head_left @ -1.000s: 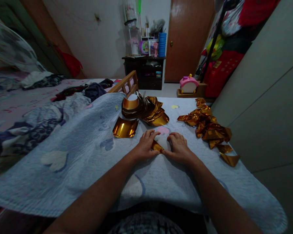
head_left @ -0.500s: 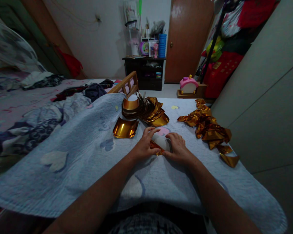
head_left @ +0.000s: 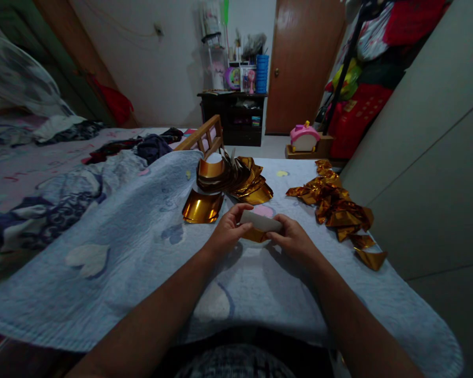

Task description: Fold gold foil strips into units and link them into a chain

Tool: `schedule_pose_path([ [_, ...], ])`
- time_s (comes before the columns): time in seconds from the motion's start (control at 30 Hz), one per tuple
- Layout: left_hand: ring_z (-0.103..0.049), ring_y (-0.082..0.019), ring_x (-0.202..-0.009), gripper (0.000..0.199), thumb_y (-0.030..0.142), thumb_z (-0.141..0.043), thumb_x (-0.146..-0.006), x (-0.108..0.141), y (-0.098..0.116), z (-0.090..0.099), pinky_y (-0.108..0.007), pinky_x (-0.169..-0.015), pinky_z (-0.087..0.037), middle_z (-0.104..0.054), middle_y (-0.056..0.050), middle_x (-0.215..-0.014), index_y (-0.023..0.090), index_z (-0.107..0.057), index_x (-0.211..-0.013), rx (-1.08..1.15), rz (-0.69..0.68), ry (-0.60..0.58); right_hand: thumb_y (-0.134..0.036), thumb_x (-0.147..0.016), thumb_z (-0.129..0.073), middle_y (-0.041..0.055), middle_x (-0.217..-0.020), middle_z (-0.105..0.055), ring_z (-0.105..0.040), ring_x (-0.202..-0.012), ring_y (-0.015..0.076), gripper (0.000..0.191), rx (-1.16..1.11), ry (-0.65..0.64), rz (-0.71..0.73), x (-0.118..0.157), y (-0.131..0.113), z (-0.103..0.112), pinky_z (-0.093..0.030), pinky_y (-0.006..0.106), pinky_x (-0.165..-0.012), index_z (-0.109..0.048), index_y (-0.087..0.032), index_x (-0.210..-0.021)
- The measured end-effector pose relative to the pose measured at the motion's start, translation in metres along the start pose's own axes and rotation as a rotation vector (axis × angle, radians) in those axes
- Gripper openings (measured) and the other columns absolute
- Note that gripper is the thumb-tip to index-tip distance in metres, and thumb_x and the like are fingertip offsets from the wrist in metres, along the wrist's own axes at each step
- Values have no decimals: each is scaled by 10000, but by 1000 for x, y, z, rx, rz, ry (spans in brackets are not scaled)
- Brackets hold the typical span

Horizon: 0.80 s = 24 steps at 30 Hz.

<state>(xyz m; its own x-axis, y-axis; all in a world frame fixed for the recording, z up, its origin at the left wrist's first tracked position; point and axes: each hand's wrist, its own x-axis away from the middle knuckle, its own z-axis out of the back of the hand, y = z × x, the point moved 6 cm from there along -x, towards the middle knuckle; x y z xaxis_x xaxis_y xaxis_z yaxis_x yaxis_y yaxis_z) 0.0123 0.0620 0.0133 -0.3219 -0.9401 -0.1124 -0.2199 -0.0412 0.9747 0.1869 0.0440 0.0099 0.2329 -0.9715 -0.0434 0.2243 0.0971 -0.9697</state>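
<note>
Between my two hands is a gold foil paper sheet [head_left: 255, 234], curled over so that its pale back shows along the top. My left hand [head_left: 233, 227] pinches its left end, thumb in front and fingers behind. At the other end, my right hand [head_left: 290, 234] grips it with thumb and fingers. Just beyond my left hand lies a small stack of flat gold sheets [head_left: 202, 206]. Behind that stack is a larger fanned pile of curled gold sheets [head_left: 254, 186]. To the right lies a heap of folded gold foil pieces [head_left: 333, 202].
A light blue quilted cloth [head_left: 142, 283] covers the table, its left side draped toward a bed with rumpled clothes [head_left: 122, 168]. A wooden rail [head_left: 205, 134] stands past the far left edge. Pale cabinet panels [head_left: 429, 173] border the right side.
The gold foil sheet has been turned and rolled upward between my hands, showing a narrower pale strip above a gold front. Both hands have shifted their grip slightly; the piles are unchanged.
</note>
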Motion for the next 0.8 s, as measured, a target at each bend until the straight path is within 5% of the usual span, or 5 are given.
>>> schedule_pose_path([
  [0.2,-620,-145,-907,551,239,-750,-777,3,-6,-3,-261,-798,-532,-535,-15,-1062,253,-533,-1283,-209,14,-76,-342,-644,-785,-86,-696,-607,-575,-587,131,556,-320,199,-82,-4,6,11,-430,241,-555,-454,-254,-1082],
  [0.53,-408,-298,-1396,646,115,-709,-742,14,13,-18,-391,-973,-554,-287,-104,-1508,291,-528,-1336,-580,-148,-361,-342,-622,-769,-109,-624,-564,-520,-501,109,539,-343,318,-148,-3,18,24,-364,212,-485,-455,-245,-1049],
  [0.8,-619,-204,-1125,336,2,-556,-784,14,20,-20,-367,-994,-519,-616,-77,-1191,197,-683,-1026,-800,-413,-286,-360,-654,-718,-93,-621,-527,-474,-517,113,434,-203,301,-116,-6,20,23,-336,233,-499,-504,-234,-1010],
])
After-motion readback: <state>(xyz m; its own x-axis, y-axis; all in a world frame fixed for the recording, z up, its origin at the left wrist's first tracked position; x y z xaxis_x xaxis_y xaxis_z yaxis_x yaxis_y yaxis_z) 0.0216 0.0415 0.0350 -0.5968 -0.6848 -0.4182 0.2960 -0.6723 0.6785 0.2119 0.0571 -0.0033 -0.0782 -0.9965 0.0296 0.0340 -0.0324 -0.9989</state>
